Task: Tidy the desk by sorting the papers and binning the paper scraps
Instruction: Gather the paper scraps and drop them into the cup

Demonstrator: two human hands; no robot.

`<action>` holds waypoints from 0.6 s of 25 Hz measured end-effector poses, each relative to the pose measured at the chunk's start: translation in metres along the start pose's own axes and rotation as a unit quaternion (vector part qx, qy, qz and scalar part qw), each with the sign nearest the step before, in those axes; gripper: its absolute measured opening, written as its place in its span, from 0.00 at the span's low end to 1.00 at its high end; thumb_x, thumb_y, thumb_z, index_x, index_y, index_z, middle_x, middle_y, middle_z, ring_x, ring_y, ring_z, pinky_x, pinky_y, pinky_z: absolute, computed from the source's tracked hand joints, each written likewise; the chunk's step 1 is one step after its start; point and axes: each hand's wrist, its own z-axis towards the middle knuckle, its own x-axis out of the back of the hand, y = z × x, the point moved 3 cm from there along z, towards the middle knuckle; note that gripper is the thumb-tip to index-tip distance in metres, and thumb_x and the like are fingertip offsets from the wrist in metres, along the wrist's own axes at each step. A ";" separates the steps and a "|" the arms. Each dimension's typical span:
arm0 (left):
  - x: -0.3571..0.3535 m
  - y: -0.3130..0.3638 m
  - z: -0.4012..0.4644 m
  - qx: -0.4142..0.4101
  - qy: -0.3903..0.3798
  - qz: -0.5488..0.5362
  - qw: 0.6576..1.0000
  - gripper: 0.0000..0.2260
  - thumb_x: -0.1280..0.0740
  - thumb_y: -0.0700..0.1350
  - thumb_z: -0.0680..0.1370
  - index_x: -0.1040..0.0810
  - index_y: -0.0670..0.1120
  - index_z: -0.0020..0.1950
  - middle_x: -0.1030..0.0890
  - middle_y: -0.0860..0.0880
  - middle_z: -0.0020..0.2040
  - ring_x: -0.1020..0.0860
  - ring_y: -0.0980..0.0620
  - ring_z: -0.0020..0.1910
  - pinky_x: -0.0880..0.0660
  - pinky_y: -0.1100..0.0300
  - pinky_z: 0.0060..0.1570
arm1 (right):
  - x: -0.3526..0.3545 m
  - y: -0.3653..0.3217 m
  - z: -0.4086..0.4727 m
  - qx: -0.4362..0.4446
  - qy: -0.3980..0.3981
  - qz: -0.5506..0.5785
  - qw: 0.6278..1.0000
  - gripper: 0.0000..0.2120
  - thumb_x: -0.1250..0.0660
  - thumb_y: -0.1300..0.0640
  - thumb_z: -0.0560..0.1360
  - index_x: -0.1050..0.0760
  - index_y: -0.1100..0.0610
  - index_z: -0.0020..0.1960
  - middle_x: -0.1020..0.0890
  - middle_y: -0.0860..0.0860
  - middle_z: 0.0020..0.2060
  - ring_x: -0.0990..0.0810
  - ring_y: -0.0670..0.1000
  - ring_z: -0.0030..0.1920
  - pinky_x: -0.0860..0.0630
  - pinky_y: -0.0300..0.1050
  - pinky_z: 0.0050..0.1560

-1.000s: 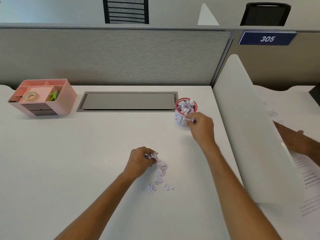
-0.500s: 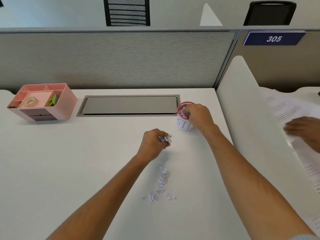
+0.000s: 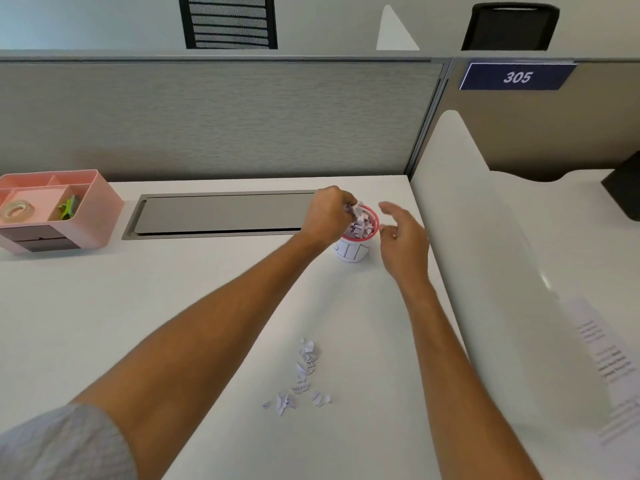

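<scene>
Left hand (image 3: 327,213) pinched on paper scraps (image 3: 354,208) over the full cup (image 3: 353,249), right hand (image 3: 403,239) loosely open and empty beside it, more scraps (image 3: 304,375) on the desk (image 3: 104,306)

Grey cubicle partition (image 3: 214,116) behind white desk (image 3: 104,323) (sign 305 (image 3: 517,77)), two black chairs (image 3: 230,20) beyond

A small white cup (image 3: 351,251) with a red rim stands upright on the counter (image 3: 104,323), heaped with torn paper scraps (image 3: 362,227). More loose scraps (image 3: 304,375) lie scattered nearer, well apart from the cup.
</scene>
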 end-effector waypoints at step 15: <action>-0.024 -0.081 -0.118 0.014 -0.009 0.013 1.000 0.24 0.36 0.54 0.80 0.32 0.46 0.73 0.33 0.48 0.75 0.38 0.49 0.75 0.40 0.52 0.73 | -0.047 0.062 -0.144 -0.009 -0.072 -0.068 0.995 0.17 0.33 0.58 0.77 0.24 0.57 0.65 0.24 0.52 0.66 0.29 0.52 0.68 0.31 0.44 0.67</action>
